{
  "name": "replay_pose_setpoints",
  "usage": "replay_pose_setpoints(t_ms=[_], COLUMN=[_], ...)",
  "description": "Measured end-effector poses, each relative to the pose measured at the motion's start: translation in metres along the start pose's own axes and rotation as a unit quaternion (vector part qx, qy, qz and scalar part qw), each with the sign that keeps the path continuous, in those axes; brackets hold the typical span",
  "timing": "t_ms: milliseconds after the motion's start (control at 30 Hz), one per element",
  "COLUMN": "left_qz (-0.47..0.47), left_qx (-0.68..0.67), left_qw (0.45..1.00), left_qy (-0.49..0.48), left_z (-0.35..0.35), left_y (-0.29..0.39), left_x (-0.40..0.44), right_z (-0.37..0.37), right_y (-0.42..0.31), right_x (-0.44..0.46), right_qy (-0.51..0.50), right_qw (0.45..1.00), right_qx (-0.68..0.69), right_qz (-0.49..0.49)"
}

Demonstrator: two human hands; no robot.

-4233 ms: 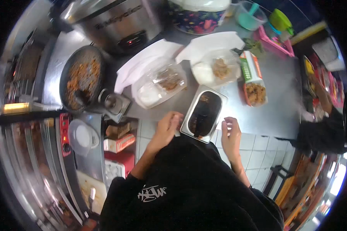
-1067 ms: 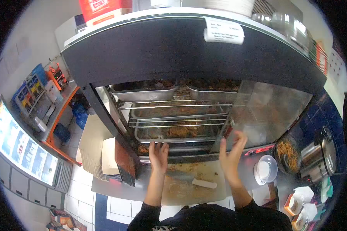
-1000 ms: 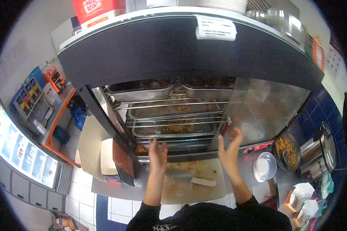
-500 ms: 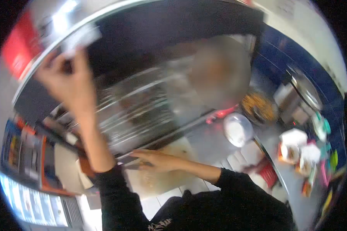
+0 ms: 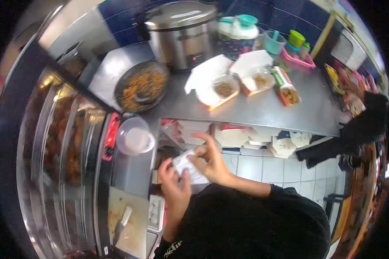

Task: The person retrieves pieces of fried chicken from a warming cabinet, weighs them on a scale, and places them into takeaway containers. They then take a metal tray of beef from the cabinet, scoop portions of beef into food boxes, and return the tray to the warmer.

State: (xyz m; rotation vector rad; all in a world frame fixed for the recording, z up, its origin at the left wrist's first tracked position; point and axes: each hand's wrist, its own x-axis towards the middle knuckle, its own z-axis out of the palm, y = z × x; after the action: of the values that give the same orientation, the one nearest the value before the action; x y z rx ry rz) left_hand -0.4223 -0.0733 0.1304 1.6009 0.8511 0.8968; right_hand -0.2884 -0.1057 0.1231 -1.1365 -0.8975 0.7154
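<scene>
A white printed paper slip (image 5: 189, 167) is held up in front of my body, between my two hands. My left hand (image 5: 176, 181) is closed on its left edge, the thumb lying near the print. From the right side, my right hand (image 5: 212, 162) pinches the slip's upper edge, with its index finger sticking out; the exact contact is partly hidden. Just beyond the hands, at the counter's corner, stands a clear round tub (image 5: 134, 136) with something white in it. The slip's text is too blurred to read.
A pan of brown shredded food (image 5: 143, 85) and a large steel cooker (image 5: 181, 36) stand on the steel counter (image 5: 255, 113). Open takeaway boxes (image 5: 220, 93) hold food. A glass display case (image 5: 52, 172) is at left; a knife (image 5: 123, 222) rests on a cutting board (image 5: 138, 239). A co-worker's dark sleeve (image 5: 371, 114) shows at right.
My view has swung right, from the display case to the counter. The left hand has come down from the case's top with the slip; my right hand has left the cutting board and joined it.
</scene>
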Motion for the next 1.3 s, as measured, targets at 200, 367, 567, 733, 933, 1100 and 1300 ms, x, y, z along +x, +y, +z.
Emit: replay_pose_setpoints(t_ms=[200, 367, 567, 733, 933, 1100, 1300], left_qz=[-0.036, 0.047, 0.174, 0.085, 0.126, 0.298, 0.212], left_qx=[0.043, 0.057, 0.256, 0.454, 0.430, 0.601, 0.539], left_qw=[0.943, 0.970, 0.942, 0.885, 0.890, 0.739, 0.810], left_qy=[-0.327, -0.233, -0.130, -0.061, -0.081, -0.070, -0.094], left_z=[0.123, 0.217, 0.349, 0.391, 0.396, 0.383, 0.425], left_y=[-0.002, -0.069, -0.119, -0.111, -0.129, -0.141, -0.129], left_x=[0.062, 0.147, 0.248, 0.275, 0.278, 0.268, 0.260], right_z=[-0.217, -0.385, -0.550, -0.601, -0.614, -0.609, -0.665], right_y=[-0.006, -0.016, 0.044, 0.066, 0.093, 0.086, 0.073], right_x=[-0.003, -0.008, 0.029, 0.075, 0.053, 0.037, 0.006], right_qy=[0.283, 0.444, 0.429, 0.240, 0.347, 0.419, 0.489], right_qw=[0.868, 0.698, 0.615, 0.809, 0.822, 0.758, 0.735], right_qx=[-0.390, -0.562, -0.661, -0.511, -0.442, -0.481, -0.450], right_qz=[-0.118, -0.024, 0.020, 0.167, 0.094, 0.137, 0.130])
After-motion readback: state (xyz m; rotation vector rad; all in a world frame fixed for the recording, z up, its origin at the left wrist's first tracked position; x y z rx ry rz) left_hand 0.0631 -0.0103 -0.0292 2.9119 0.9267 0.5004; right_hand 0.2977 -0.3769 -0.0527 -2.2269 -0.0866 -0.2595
